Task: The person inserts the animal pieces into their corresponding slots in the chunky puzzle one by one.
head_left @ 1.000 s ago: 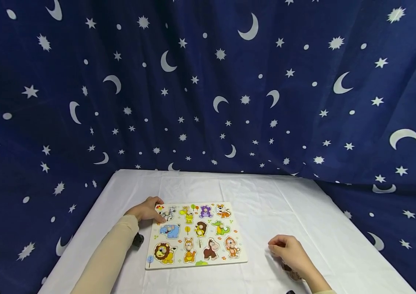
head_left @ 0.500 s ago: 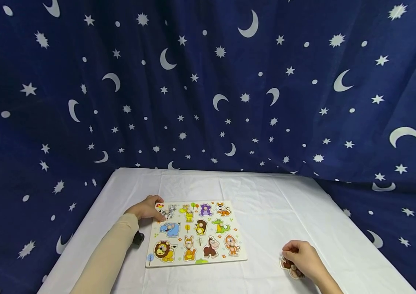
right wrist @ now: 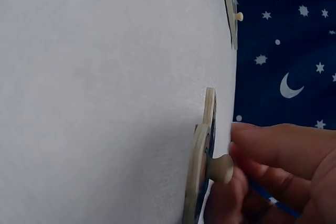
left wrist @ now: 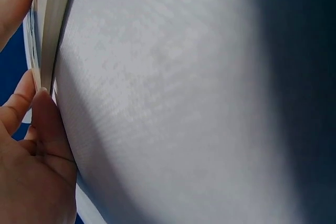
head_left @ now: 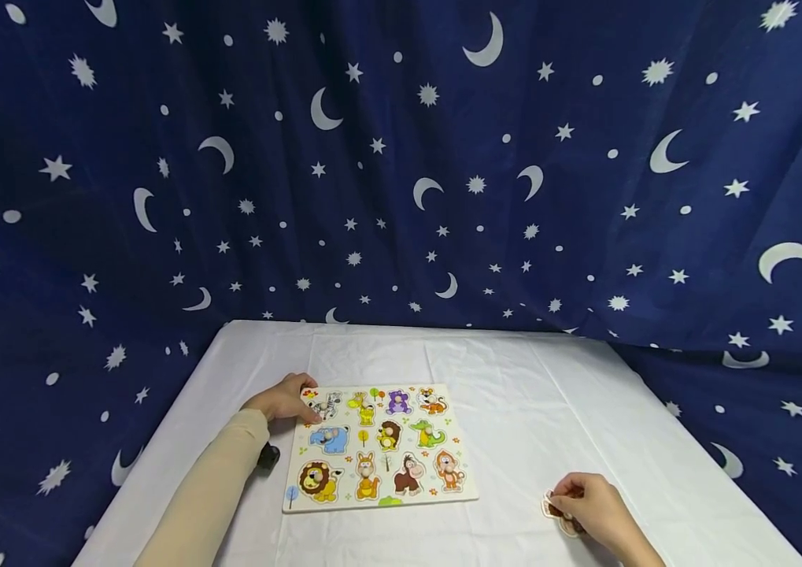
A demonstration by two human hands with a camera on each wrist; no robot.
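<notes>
A white animal peg puzzle board point(head_left: 351, 445) lies flat on the table, with several animal pieces on it. My left hand point(head_left: 286, 400) grips its upper left edge, the thumb over the zebra corner. The left wrist view has the board's edge point(left wrist: 51, 30) between the fingers of that hand point(left wrist: 39, 171). Right of the board my right hand point(head_left: 599, 512) pinches at a dark brown puzzle piece point(head_left: 551, 505); its knob is hidden by the fingers. Another brown piece point(head_left: 571, 526) lies beside it, its wooden knob point(right wrist: 220, 169) showing in the right wrist view, close to the fingers.
A white cloth covers the table point(head_left: 514, 409). A dark blue curtain point(head_left: 401, 157) with moons and stars hangs behind it and at both sides. A small black object point(head_left: 268, 457) shows beneath the left wrist.
My right hand has moved right and down to the brown pieces, and its fingers now sit over one of them. The left hand keeps its place on the board.
</notes>
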